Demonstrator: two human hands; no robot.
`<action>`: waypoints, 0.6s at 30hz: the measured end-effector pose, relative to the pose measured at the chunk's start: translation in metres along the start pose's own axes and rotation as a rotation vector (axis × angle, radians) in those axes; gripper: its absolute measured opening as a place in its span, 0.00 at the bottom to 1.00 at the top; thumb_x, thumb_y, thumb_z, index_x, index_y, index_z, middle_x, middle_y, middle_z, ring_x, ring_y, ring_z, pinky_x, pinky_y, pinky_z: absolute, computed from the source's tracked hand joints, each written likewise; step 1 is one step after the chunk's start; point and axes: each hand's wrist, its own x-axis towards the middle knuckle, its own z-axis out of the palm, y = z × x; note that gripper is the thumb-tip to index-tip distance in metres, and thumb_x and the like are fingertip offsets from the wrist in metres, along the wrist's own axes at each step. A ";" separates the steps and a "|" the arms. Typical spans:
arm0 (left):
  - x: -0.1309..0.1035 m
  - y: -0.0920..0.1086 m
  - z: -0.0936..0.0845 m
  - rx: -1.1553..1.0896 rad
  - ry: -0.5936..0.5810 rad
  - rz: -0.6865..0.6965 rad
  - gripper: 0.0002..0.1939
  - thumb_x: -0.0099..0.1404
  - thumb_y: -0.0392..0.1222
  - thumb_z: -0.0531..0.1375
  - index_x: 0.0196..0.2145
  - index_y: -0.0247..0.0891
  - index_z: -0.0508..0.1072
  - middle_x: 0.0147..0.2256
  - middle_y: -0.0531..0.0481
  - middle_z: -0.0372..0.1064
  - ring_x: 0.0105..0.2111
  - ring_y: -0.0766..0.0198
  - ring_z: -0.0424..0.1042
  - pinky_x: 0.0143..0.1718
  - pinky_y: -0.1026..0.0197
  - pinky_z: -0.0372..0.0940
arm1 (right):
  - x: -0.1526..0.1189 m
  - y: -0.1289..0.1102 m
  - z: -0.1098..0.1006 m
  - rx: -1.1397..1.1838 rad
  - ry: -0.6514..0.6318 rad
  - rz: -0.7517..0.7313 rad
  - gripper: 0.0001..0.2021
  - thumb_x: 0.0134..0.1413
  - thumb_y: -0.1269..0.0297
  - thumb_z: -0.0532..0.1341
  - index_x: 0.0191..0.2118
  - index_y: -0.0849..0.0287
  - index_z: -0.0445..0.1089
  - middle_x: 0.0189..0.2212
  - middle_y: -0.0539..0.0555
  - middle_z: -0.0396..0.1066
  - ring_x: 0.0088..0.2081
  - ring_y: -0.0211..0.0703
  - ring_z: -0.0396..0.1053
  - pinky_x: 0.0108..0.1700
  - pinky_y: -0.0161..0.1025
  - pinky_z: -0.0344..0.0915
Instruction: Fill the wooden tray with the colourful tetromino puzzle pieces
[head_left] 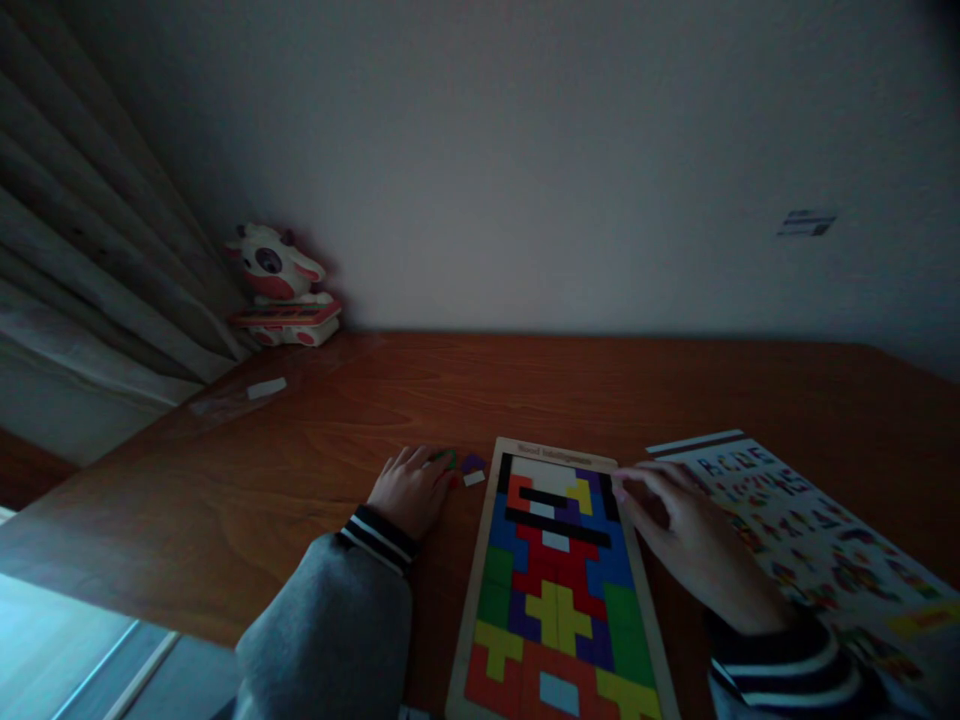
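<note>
A wooden puzzle board lies in front of me, largely filled with colored block pieces; several black ones show in its upper part. My left hand rests palm down on the table left of the board, fingers apart. Beside its fingertips are a green piece, a purple piece and a small white piece; some red shows by the thumb. At the board's upper right edge, my right hand has thumb and index finger pinched together, close to a black piece. Whatever the pinch holds is hidden.
A printed sheet with letters, numbers and colored figures lies right of the board, partly under my right arm. A cow-shaped toy stands at the table's far left, near a curtain. Behind the wooden table rises a wall.
</note>
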 end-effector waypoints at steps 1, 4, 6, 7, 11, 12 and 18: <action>0.000 -0.001 0.000 -0.017 -0.010 -0.007 0.13 0.71 0.40 0.55 0.48 0.41 0.77 0.49 0.45 0.74 0.46 0.52 0.73 0.49 0.48 0.70 | 0.000 0.000 0.000 -0.005 -0.005 -0.002 0.14 0.62 0.53 0.55 0.42 0.54 0.73 0.42 0.57 0.73 0.45 0.51 0.72 0.47 0.48 0.71; 0.001 -0.006 0.003 -0.069 -0.038 -0.028 0.13 0.70 0.39 0.56 0.49 0.42 0.76 0.47 0.45 0.75 0.46 0.55 0.73 0.50 0.50 0.70 | -0.001 0.001 0.002 -0.014 -0.004 -0.006 0.13 0.63 0.54 0.54 0.43 0.54 0.73 0.43 0.57 0.73 0.44 0.50 0.73 0.46 0.47 0.71; 0.002 -0.008 0.006 -0.098 -0.056 -0.045 0.13 0.69 0.38 0.57 0.50 0.41 0.75 0.46 0.45 0.75 0.45 0.56 0.74 0.50 0.52 0.70 | -0.001 0.001 0.002 -0.013 0.006 -0.015 0.13 0.63 0.55 0.54 0.42 0.55 0.73 0.42 0.58 0.73 0.44 0.50 0.73 0.46 0.47 0.71; 0.003 -0.009 0.006 -0.110 -0.065 -0.054 0.13 0.69 0.38 0.57 0.50 0.41 0.75 0.46 0.46 0.75 0.45 0.57 0.74 0.50 0.53 0.70 | 0.000 0.001 0.002 -0.013 0.007 -0.020 0.13 0.64 0.55 0.54 0.42 0.55 0.72 0.41 0.58 0.73 0.43 0.49 0.73 0.46 0.47 0.71; 0.003 -0.010 0.007 -0.142 -0.079 -0.062 0.13 0.69 0.38 0.57 0.49 0.41 0.75 0.46 0.46 0.75 0.45 0.57 0.74 0.51 0.54 0.69 | -0.001 0.001 0.002 -0.024 0.000 -0.020 0.13 0.64 0.55 0.54 0.43 0.55 0.72 0.42 0.57 0.72 0.44 0.49 0.73 0.46 0.46 0.71; 0.004 -0.010 0.006 -0.148 -0.076 -0.061 0.12 0.69 0.38 0.57 0.49 0.41 0.75 0.45 0.46 0.75 0.45 0.57 0.74 0.51 0.54 0.69 | -0.001 0.001 0.001 -0.029 -0.002 -0.015 0.13 0.64 0.55 0.54 0.43 0.55 0.72 0.43 0.57 0.72 0.44 0.50 0.73 0.46 0.47 0.71; 0.004 -0.009 0.003 -0.180 -0.031 -0.116 0.10 0.66 0.40 0.60 0.45 0.42 0.76 0.42 0.48 0.77 0.43 0.57 0.76 0.45 0.57 0.72 | -0.002 0.002 0.001 -0.022 -0.027 -0.012 0.13 0.65 0.55 0.54 0.43 0.54 0.72 0.43 0.57 0.72 0.44 0.49 0.73 0.45 0.46 0.71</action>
